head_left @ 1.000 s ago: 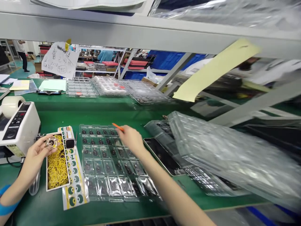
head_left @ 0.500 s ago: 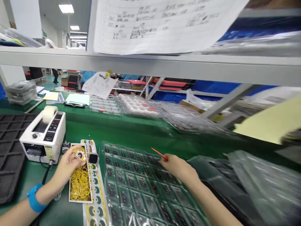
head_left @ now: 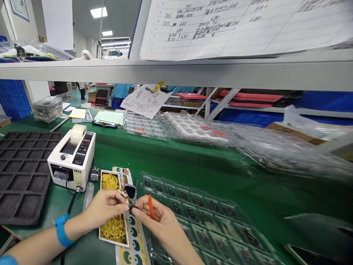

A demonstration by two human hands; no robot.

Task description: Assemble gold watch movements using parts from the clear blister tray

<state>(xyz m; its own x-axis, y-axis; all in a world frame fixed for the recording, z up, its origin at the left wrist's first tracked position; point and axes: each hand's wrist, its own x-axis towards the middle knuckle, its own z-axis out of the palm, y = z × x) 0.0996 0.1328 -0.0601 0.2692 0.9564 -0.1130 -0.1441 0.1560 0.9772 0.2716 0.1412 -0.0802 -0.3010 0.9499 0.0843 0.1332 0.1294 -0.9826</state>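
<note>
My left hand point(head_left: 109, 204) is closed on a round, gold-rimmed part point(head_left: 124, 195), mostly hidden by its fingers. My right hand point(head_left: 161, 219) pinches a small black part point(head_left: 132, 208) at its fingertips, close against the left fingertips. It also keeps a thin orange stick point(head_left: 150, 207) between its fingers, standing nearly upright. Under the left hand lies a white box point(head_left: 114, 243) of yellow rings. A sticker sheet point(head_left: 135, 235) runs beside it, with a small dark square screen point(head_left: 130, 191) above. Right of the hands is a clear tray point(head_left: 190, 186) with dark parts in its pockets.
A white tape dispenser point(head_left: 70, 158) stands on the left, beside a black compartment tray point(head_left: 24, 176). Near the box sits a small metal counter point(head_left: 95, 174). Clear trays point(head_left: 193, 127) line the raised back ledge. A grey shelf beam point(head_left: 176, 75) crosses above the bench.
My right hand has left the clear tray and come to my left hand, now with the small black part. The orange stick has turned more upright. The whole view has shifted.
</note>
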